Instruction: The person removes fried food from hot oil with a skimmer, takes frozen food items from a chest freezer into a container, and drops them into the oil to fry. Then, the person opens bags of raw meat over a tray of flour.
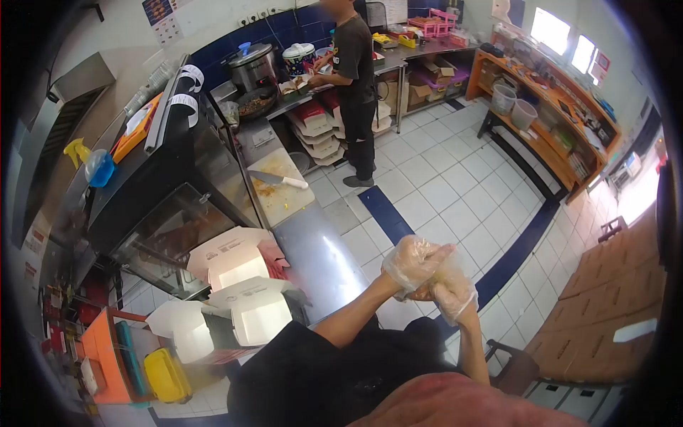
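Observation:
My left hand (415,265) and my right hand (454,295) are held together in front of my body, over the floor. Both wear loose clear plastic gloves. The fingers of each are curled and pressed against the other hand; what lies between them is hidden by the crumpled plastic. To their left, on the steel counter (324,245), a knife (279,178) with a white handle rests on a stained cutting board (274,203). Open white cardboard boxes (262,320) stand nearer to me at the lower left.
A person (356,78) in dark clothes handles food at the back counter. A glass display case (174,231), a blue spray bottle (98,167) and a yellow container (167,375) are on the left. Brown cartons (597,306) are stacked right; a wooden shelf (548,117) stands behind them.

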`<move>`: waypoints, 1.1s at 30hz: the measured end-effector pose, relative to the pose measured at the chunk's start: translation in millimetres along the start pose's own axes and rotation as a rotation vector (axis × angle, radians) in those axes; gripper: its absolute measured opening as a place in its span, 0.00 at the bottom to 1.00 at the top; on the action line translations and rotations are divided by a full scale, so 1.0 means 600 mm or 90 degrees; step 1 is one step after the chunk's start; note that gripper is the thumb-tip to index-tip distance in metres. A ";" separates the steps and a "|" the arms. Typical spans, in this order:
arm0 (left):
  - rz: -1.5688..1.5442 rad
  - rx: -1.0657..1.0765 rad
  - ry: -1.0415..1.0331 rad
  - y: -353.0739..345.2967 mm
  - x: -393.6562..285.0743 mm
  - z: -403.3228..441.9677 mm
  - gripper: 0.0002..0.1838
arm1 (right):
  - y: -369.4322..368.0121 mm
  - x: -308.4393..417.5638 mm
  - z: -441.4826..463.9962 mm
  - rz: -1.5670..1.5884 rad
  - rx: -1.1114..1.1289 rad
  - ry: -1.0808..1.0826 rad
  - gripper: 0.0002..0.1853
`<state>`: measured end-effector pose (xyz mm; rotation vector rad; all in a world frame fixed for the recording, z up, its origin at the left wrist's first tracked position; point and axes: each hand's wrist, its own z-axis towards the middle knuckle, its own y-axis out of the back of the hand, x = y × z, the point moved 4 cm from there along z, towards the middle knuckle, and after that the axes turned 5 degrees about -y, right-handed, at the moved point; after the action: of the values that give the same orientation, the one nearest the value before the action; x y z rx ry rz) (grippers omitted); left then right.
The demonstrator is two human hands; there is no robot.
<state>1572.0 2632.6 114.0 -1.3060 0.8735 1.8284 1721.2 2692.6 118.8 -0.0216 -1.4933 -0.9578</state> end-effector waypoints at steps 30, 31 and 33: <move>0.558 -0.961 0.214 -0.012 -0.222 -0.709 0.27 | -0.349 0.218 -0.321 0.256 1.206 0.328 0.10; 0.444 -1.070 0.197 -0.007 -0.245 -0.788 0.28 | -0.376 0.255 -0.396 0.319 1.170 0.384 0.11; 0.373 -1.200 0.187 -0.002 -0.274 -0.939 0.30 | -0.431 0.315 -0.527 0.453 1.078 0.491 0.12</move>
<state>1878.8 2132.2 125.6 -2.4951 -0.9292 3.0100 1801.1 2250.8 90.9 0.8634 -0.9970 0.9493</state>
